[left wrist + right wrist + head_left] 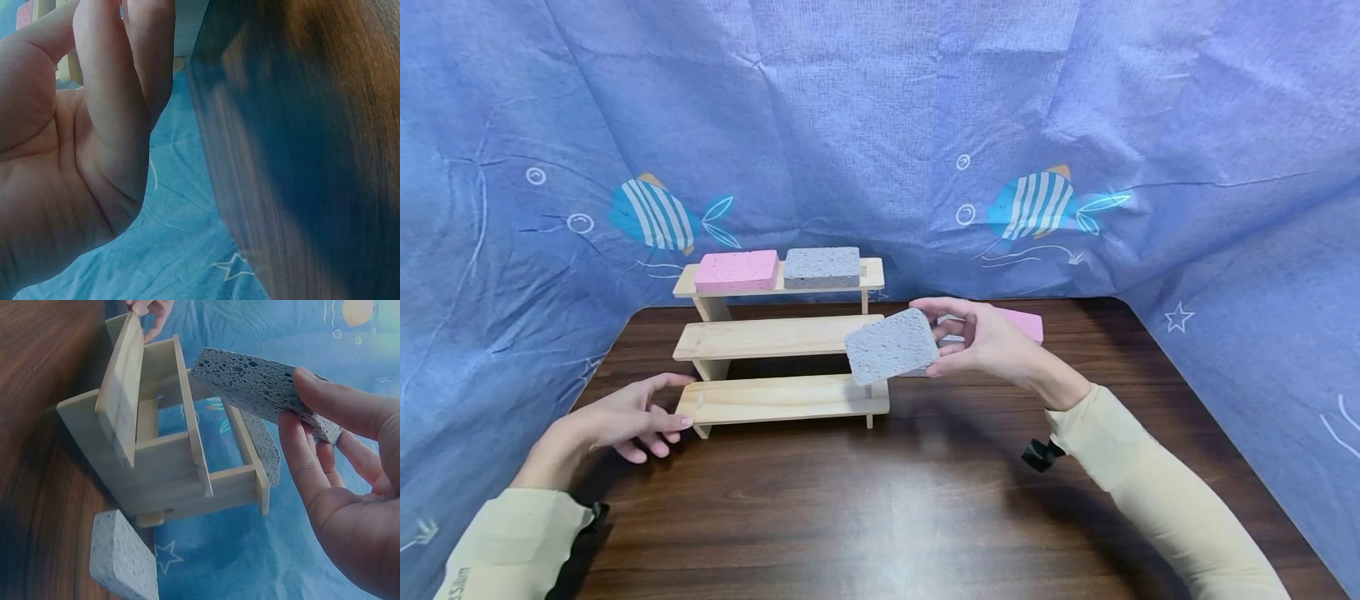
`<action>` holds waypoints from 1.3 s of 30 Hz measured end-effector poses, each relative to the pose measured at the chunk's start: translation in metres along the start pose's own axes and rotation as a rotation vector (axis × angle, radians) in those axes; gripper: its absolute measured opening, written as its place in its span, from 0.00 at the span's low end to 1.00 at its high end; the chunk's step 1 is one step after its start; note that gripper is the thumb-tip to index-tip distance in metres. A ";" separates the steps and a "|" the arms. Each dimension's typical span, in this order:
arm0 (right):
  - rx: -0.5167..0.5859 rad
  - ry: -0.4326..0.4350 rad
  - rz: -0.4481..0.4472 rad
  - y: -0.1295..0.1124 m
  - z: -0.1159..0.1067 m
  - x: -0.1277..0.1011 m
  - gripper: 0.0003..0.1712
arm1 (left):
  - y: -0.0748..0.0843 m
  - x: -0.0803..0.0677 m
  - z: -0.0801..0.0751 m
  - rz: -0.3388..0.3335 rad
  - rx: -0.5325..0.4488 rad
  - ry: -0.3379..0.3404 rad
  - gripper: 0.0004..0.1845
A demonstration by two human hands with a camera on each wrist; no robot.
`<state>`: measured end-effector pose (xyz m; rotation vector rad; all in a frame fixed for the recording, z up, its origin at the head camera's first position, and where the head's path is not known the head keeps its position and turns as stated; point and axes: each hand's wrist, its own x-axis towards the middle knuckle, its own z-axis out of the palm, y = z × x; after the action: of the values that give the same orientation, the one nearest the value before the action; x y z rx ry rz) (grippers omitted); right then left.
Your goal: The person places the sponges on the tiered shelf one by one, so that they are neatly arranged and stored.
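Note:
My right hand (942, 337) pinches a grey sponge (891, 346) by its right end and holds it in the air, tilted, in front of the right end of a three-tier wooden shelf (775, 337). The right wrist view shows the same grey sponge (262, 387) between thumb and fingers of that hand (300, 403), above the shelf (162, 469). The top tier carries a pink sponge (735, 271) and another grey sponge (822, 267). My left hand (677, 404) lies open on the table by the bottom tier's left end, holding nothing; its palm (75, 156) fills the left wrist view.
A second pink sponge (1026, 323) lies on the dark wooden table (880, 500) behind my right hand. One more grey sponge (122, 559) lies on the table beside the shelf's right end. A blue fish-print cloth (880, 125) hangs around the table.

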<state>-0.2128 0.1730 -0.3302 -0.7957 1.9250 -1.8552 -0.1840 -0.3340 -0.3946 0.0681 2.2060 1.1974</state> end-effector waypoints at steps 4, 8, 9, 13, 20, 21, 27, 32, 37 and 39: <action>0.014 -0.005 0.003 -0.001 0.004 0.004 0.46 | 0.000 0.000 -0.001 -0.004 0.004 -0.004 0.45; 0.014 -0.008 0.000 -0.001 0.009 0.010 0.46 | 0.000 0.000 -0.001 -0.006 0.004 -0.002 0.45; 0.010 -0.006 -0.002 -0.002 0.010 0.011 0.46 | -0.001 0.001 -0.001 0.000 0.007 -0.004 0.45; -0.016 0.008 -0.018 -0.003 0.016 0.018 0.47 | 0.000 -0.003 -0.003 -0.009 0.008 0.000 0.45; -0.018 0.023 -0.022 0.001 0.022 0.027 0.47 | 0.001 -0.001 -0.001 -0.008 0.001 0.013 0.45; -0.017 0.025 -0.023 0.003 0.023 0.029 0.47 | 0.001 0.000 0.000 -0.005 -0.001 0.012 0.44; 0.004 0.031 -0.011 0.012 0.027 0.038 0.47 | 0.001 0.001 0.003 -0.002 -0.001 0.012 0.44; -0.037 0.062 0.022 0.015 0.032 0.045 0.49 | -0.001 0.002 0.005 -0.002 -0.013 0.009 0.44; -0.049 0.064 0.031 0.015 0.042 0.054 0.48 | -0.003 0.001 0.004 0.003 -0.018 0.019 0.44; -0.037 0.065 0.024 0.015 0.047 0.058 0.48 | -0.002 0.001 0.004 0.008 -0.020 0.018 0.44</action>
<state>-0.2315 0.1003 -0.3409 -0.7280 2.0048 -1.8584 -0.1817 -0.3323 -0.3983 0.0584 2.2109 1.2296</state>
